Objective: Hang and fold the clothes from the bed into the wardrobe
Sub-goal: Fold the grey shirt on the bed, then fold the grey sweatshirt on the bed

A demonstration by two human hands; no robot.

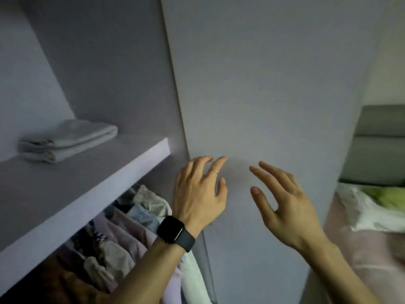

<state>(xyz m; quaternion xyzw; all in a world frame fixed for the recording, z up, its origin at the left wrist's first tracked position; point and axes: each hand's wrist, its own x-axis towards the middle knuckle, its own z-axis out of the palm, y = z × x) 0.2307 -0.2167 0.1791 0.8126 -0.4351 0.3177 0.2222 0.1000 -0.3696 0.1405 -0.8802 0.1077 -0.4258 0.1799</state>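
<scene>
My left hand (198,189), with a black watch on its wrist and a ring on one finger, hovers with relaxed fingers in front of the wardrobe's pale side panel (263,84) and holds nothing. To its right, my right hand (285,200) is likewise empty, fingers spread. A folded grey garment (65,140) lies on the wardrobe shelf (92,185) at the left. Below the shelf hang several clothes (122,227) in lilac, white and dark tones. On the bed (372,249) at the right lie white and green clothes (372,205).
The shelf's front edge juts out diagonally at the left, close to my left forearm. A grey padded headboard (381,145) stands behind the bed. The bed has a pink cover.
</scene>
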